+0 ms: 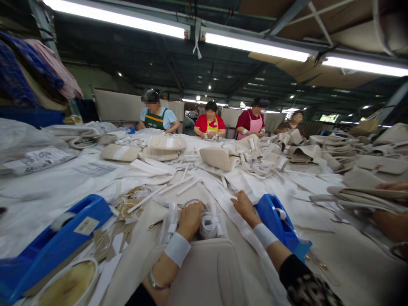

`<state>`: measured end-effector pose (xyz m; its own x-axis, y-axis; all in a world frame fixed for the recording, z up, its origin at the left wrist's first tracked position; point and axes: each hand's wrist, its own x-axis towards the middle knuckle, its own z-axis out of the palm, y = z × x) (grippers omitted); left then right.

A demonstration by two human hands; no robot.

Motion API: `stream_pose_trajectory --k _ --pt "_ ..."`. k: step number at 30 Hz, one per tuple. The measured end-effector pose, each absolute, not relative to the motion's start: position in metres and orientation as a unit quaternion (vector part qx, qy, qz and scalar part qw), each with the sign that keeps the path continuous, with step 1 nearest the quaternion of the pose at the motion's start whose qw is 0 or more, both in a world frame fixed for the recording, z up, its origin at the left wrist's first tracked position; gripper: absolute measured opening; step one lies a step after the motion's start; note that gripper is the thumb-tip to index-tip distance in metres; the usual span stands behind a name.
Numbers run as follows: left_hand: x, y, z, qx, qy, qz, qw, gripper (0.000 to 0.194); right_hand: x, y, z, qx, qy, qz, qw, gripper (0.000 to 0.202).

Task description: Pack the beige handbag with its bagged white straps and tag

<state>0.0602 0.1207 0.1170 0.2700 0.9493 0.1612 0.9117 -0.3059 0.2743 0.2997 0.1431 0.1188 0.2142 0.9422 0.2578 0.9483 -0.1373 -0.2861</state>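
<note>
A cream handbag (204, 267) lies in front of me with its flap toward my body. White-wrapped bundles of strap (212, 224) sit at its far side. My left hand (190, 219) reaches over the bag among these bundles, its fingers curled down; what they grip is hidden. To the right of the bag, my right hand (244, 207) is held above the white sheeting with thumb and fingers drawn together. Whatever is between those fingertips is too small to make out. Beside the right hand stands a blue tape dispenser (280, 225).
Another blue tape dispenser (63, 242) and a round tub (68, 284) stand at left, near paper tags (130, 204). Cream bags (216, 158) and white strips cover the table's middle. A co-worker's hand (390, 229) holds cream pieces at right. Several people sit across the table.
</note>
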Motion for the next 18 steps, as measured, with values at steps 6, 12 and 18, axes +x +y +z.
stream_pose_trajectory --k 6,12,18 --pt "0.059 0.120 0.119 0.793 0.585 0.155 0.071 0.033 0.279 0.172 0.099 -0.771 -0.630 -0.026 0.085 0.022" --pt "0.059 0.120 0.118 0.786 0.589 0.163 0.094 0.031 0.276 0.182 0.096 -0.801 -0.598 -0.013 0.041 0.025" --pt "0.059 0.118 0.119 0.783 0.584 0.189 0.099 0.031 0.291 0.188 0.110 -0.826 -0.559 0.055 0.046 0.026"
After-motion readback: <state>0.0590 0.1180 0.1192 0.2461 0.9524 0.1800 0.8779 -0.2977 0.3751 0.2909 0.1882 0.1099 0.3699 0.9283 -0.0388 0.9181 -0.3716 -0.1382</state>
